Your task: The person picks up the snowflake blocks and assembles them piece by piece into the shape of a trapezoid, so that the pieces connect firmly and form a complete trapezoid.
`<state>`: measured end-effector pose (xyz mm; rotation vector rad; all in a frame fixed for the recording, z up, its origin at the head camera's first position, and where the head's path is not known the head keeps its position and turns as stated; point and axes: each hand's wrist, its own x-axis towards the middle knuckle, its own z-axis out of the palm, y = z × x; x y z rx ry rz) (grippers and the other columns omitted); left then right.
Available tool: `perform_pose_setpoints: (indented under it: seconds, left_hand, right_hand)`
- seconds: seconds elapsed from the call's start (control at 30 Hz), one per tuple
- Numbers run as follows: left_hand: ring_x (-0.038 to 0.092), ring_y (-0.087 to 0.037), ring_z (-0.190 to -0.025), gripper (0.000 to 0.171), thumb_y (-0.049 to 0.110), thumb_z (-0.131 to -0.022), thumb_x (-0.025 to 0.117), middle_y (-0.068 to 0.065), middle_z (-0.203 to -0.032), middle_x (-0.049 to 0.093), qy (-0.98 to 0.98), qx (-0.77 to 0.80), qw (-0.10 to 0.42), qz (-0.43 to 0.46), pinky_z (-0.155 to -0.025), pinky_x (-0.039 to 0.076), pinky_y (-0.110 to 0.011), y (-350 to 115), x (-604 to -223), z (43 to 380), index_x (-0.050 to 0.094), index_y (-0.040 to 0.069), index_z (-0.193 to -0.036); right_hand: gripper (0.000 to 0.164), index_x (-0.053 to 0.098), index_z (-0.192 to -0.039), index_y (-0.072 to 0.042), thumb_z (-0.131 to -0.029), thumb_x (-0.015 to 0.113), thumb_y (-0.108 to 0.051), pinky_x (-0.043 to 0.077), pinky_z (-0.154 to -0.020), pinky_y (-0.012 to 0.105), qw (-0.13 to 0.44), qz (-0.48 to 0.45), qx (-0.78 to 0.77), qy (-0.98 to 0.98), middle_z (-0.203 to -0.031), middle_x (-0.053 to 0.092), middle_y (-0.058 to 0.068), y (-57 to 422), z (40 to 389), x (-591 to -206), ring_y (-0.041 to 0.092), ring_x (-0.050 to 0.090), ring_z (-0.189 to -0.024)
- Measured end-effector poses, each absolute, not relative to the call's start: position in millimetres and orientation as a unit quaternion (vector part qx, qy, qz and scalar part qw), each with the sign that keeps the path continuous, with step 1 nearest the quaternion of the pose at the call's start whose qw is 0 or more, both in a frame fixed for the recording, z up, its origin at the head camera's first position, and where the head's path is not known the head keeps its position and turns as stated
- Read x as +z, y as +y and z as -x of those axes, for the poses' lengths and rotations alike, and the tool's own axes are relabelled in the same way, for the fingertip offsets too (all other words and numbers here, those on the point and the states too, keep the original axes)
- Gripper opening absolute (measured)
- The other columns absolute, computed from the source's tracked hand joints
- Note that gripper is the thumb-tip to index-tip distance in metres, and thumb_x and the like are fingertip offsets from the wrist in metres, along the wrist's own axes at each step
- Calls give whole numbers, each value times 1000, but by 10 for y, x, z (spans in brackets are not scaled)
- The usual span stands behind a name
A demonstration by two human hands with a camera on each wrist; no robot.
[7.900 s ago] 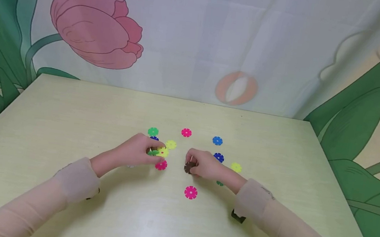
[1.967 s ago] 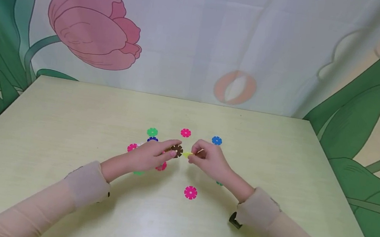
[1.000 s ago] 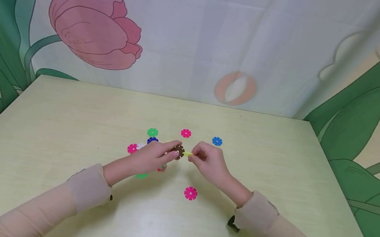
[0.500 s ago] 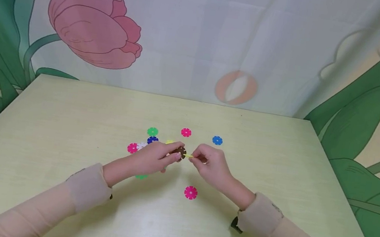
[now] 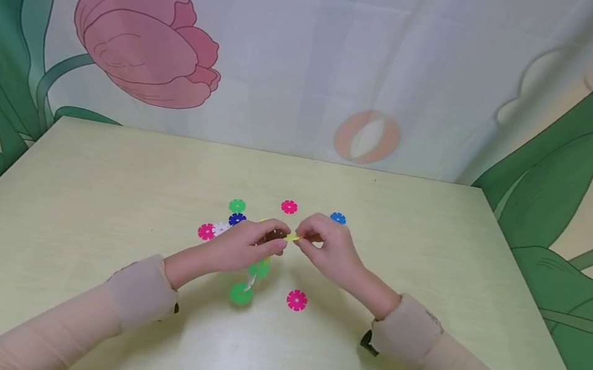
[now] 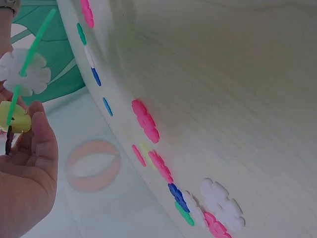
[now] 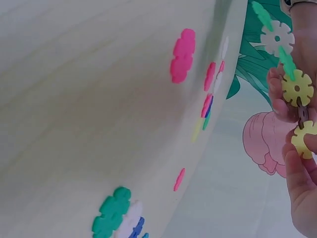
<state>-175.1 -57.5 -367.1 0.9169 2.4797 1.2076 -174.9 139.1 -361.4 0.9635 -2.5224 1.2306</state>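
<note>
My left hand (image 5: 232, 246) holds a chain of notched plastic discs, its fingers and thumb about a brown disc (image 7: 302, 115) and a yellow disc (image 7: 297, 89). Below that hand hang a green disc (image 5: 258, 268), a white disc (image 7: 277, 37) seen edge-on from the head, and an end green disc (image 5: 241, 294). My right hand (image 5: 334, 251) pinches a second yellow disc (image 7: 303, 141) between thumb and finger. This yellow disc meets the brown one's edge; how deep their notches sit together I cannot tell.
Loose discs lie flat on the table (image 5: 103, 197): pink (image 5: 297, 301) in front, pink (image 5: 289, 207) and blue (image 5: 338, 218) behind. Left of the hands are green (image 5: 237, 206), dark blue (image 5: 237, 220), white (image 5: 220, 229) and pink (image 5: 206, 231) discs. A printed curtain (image 5: 291, 53) hangs behind.
Earlier my right hand held the brown disc; now my left does, and my right pinches yellow. Since half a second ago the brown disc has tilted and the chain's green end has swung down into view.
</note>
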Motion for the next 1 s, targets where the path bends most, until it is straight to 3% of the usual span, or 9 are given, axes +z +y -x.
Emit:
perform_pose_setpoints:
  seconds: [0.3,0.53,0.77,1.0]
  left_hand:
    - [51,-11,-59,30,33,-91,46,-9,-80,65,837,431,140,-307,-55,43,-23,-586,-3660,1759,54,13,-113]
    - [51,-10,-60,31,33,-90,49,-3,-71,61,855,402,128,-303,-60,44,-24,-638,-3700,1753,56,10,-109]
    - [52,-10,-59,30,35,-88,52,-6,-68,61,857,407,137,-284,-64,45,-25,-747,-3723,1746,56,13,-108]
    - [48,-10,-62,31,35,-85,56,2,-68,56,860,401,135,-285,-59,43,-23,-776,-3734,1751,56,14,-107]
  right_hand:
    - [7,60,-82,-2,-78,62,2,51,-68,20,62,-365,423,-827,-83,61,7,1378,1751,-3559,15,59,-76]
    - [15,60,-89,-7,-76,66,-3,50,-66,20,34,-322,372,-870,-89,60,5,1574,1737,-3619,13,60,-76]
    - [22,61,-97,-7,-77,67,-13,46,-63,20,-84,-250,275,-925,-94,58,6,1938,1763,-3759,13,53,-76]
    - [28,63,-99,-12,-73,71,-18,42,-63,24,-164,-188,210,-945,-89,54,4,2155,1784,-3881,14,47,-72]
